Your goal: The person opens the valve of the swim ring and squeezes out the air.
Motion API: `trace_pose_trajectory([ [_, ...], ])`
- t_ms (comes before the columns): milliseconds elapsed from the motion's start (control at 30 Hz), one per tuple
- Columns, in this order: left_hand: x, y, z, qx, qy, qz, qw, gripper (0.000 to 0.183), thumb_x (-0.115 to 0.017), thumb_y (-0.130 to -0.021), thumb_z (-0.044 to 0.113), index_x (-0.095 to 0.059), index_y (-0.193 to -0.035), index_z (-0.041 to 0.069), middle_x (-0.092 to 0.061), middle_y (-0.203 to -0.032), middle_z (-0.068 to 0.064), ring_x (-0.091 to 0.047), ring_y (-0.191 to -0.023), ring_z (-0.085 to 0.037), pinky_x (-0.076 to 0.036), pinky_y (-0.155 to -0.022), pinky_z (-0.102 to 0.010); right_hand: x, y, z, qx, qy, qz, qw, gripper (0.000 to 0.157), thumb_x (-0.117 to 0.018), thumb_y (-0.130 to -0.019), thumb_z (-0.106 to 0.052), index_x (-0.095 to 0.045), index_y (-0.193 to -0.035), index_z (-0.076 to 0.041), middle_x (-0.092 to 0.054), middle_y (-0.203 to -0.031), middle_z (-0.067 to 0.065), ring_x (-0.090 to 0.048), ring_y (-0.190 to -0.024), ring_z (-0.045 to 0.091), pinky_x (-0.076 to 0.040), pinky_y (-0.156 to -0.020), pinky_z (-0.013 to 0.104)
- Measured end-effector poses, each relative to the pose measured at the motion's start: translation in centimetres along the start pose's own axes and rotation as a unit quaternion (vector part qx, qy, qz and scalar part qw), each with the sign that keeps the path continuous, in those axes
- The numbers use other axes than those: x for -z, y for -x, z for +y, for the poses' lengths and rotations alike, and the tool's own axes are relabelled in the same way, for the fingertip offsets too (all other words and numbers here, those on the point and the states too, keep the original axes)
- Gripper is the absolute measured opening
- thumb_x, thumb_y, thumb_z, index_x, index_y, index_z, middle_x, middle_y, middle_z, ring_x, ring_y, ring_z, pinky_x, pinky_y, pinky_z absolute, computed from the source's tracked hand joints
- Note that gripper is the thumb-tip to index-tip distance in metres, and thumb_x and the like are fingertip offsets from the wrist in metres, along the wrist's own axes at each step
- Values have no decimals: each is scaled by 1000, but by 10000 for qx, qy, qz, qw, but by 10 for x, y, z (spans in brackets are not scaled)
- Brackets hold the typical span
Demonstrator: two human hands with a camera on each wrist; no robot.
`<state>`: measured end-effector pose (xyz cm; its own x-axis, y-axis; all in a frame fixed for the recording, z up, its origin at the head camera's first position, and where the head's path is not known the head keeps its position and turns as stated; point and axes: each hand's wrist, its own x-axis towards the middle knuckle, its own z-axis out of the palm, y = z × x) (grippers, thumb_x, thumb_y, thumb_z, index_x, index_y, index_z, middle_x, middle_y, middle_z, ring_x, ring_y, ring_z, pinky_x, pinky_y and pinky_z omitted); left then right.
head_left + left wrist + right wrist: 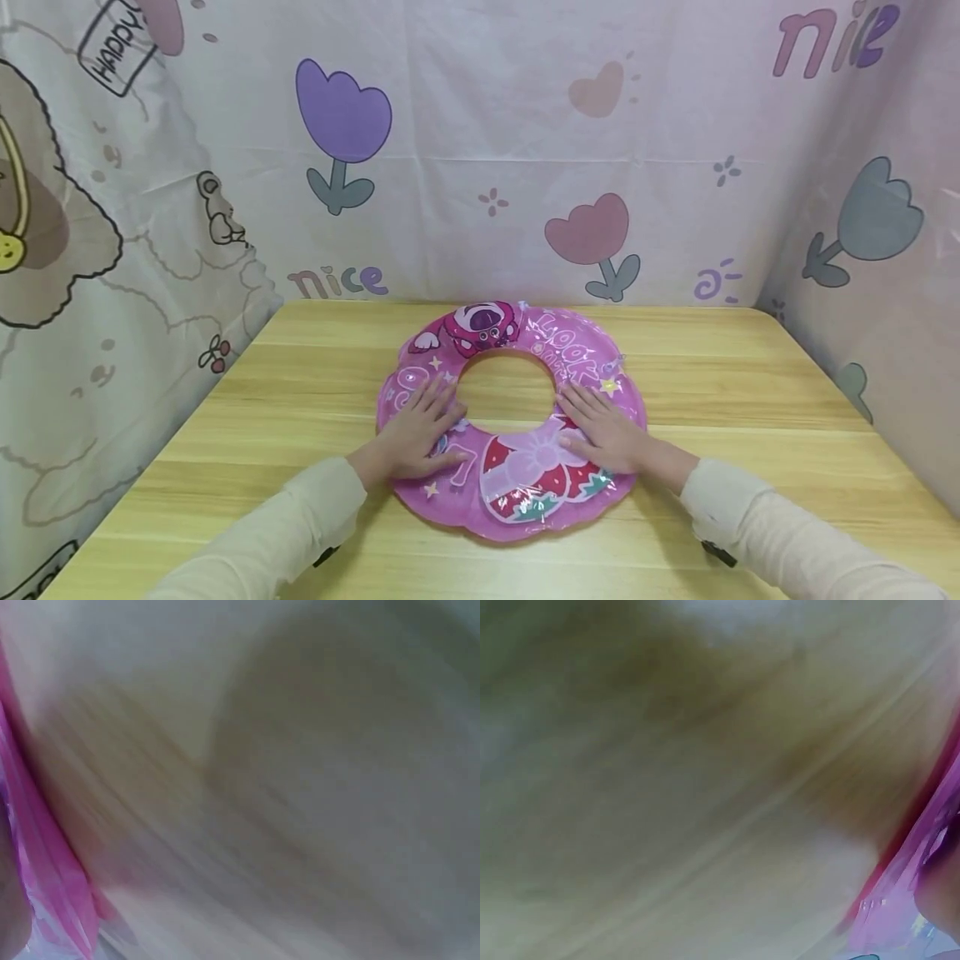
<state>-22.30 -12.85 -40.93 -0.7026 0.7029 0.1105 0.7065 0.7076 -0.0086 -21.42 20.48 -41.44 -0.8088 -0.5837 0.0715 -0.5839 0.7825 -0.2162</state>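
A pink inflatable swim ring (442, 508) lies flat on the wooden table, printed with a bear, letters, stars and a strawberry bow. My left hand (416, 429) rests on its left side, palm down with the fingers straight. On the opposite side my right hand (607, 429) lies likewise, fingers stretched toward the hole in the middle. In the left wrist view only a pink edge of the ring (56, 877) and a sliver of the hand show. The right wrist view has the ring's edge (889, 907) at lower right, beside part of the hand.
The light wooden table (247, 425) extends around the ring on all sides. Behind it hangs a printed cloth (465, 108) with tulips and words, and similar cloth encloses the left and right sides. Both forearms wear cream sleeves (285, 525).
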Motion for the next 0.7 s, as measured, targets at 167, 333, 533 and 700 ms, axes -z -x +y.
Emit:
trace_pose_trajectory([
  [167,-4,2,-3,130,189,-200,9995,72,-44,-89,58,-31,-146,15,-11,-155,-18,0,-143,-39,-2,-115,-56,-1,-2,2,3,42,-223,9997,67,-40,-96,-41,-22,-146,0,-14,-155,17,-9,-143,39,-11,-115,54],
  [333,-7,1,-3,170,39,-292,9994,75,-41,-89,60,-26,-147,15,-7,-156,-17,2,-143,-39,-2,-115,-55,-2,-3,4,-42,21,-374,9993,68,-38,-97,-43,-20,-147,-1,-11,-155,16,-7,-143,38,-9,-115,53],
  [533,-8,0,-4,145,216,-320,9992,75,-43,-89,58,-25,-147,14,-6,-156,-18,2,-143,-41,-3,-115,-56,-3,-6,5,-88,-82,-513,9986,69,-39,-96,-43,-18,-147,-1,-10,-156,16,-5,-143,37,-7,-116,52],
  [700,-9,0,-6,93,427,-363,9984,73,-44,-90,56,-27,-147,12,-9,-155,-20,-1,-142,-43,-6,-114,-58,-4,-8,6,-116,-49,-583,9982,69,-38,-96,-45,-18,-147,-3,-10,-156,15,-6,-144,36,-8,-116,52],
])
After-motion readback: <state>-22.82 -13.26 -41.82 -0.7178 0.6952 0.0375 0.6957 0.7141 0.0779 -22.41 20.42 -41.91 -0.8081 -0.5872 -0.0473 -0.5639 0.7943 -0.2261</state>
